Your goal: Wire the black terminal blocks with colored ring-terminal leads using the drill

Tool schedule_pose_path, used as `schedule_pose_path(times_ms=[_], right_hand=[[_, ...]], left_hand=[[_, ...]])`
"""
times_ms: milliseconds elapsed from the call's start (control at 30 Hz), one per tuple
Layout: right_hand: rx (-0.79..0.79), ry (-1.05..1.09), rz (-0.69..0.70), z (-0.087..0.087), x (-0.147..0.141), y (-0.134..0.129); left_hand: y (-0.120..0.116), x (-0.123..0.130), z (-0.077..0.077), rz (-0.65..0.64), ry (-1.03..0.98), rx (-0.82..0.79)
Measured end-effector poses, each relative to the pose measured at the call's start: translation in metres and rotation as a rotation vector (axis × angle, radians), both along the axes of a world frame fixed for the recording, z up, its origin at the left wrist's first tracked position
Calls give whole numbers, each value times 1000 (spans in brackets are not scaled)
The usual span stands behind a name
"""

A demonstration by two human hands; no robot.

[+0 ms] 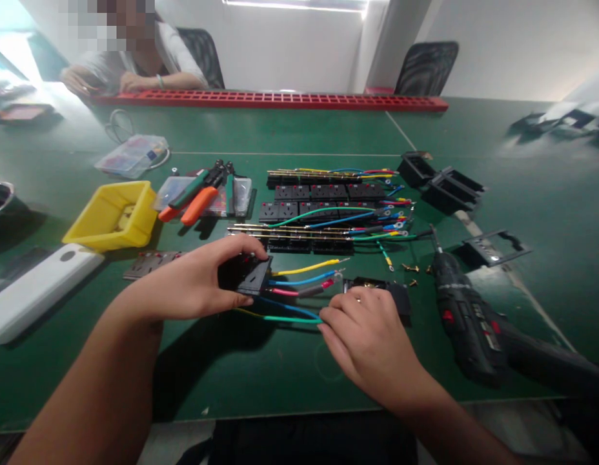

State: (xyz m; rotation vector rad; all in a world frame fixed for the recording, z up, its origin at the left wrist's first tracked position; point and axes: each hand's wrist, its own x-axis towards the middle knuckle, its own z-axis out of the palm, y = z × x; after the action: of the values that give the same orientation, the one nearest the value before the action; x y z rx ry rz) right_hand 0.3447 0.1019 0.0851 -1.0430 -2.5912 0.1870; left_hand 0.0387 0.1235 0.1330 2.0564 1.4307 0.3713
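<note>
My left hand [197,278] is wrapped round one end of a black socket strip [251,274], thumb at its near edge. From the strip's right end stick out yellow, blue and red wires [304,279]. Below them run a green wire [290,319] and another blue one, reaching the fingertips of my right hand [362,329]. Those fingers are curled together on the wire ends, beside a black box [402,302] that they partly cover. Beyond my hands lie rows of black socket strips [323,210] with coloured wires and ring terminals at their right ends.
A power drill [467,323] lies at the right, near small screws [410,267] and black housings [452,188]. At the left are a yellow bin [93,216], a white case [42,290] and pliers [200,194]. A person [149,71] sits across, behind a red rail [280,99].
</note>
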Motion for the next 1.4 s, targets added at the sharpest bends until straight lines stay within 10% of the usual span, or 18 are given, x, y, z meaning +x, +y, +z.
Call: schedule_pose_path(times_ms=[500,833,1133,1400], right_hand=[[-37,281,-33,10,18,2],[-138,323,273,11,21,-5],[32,239,-119,8,25,9],[-82,101,-128,13,17,17]], left_hand=[[1,0,5,26,-35,4],[4,-4,0,38,-43,92],[1,-12,1,87,-137,146],[-1,-13,4,58,-171,128]])
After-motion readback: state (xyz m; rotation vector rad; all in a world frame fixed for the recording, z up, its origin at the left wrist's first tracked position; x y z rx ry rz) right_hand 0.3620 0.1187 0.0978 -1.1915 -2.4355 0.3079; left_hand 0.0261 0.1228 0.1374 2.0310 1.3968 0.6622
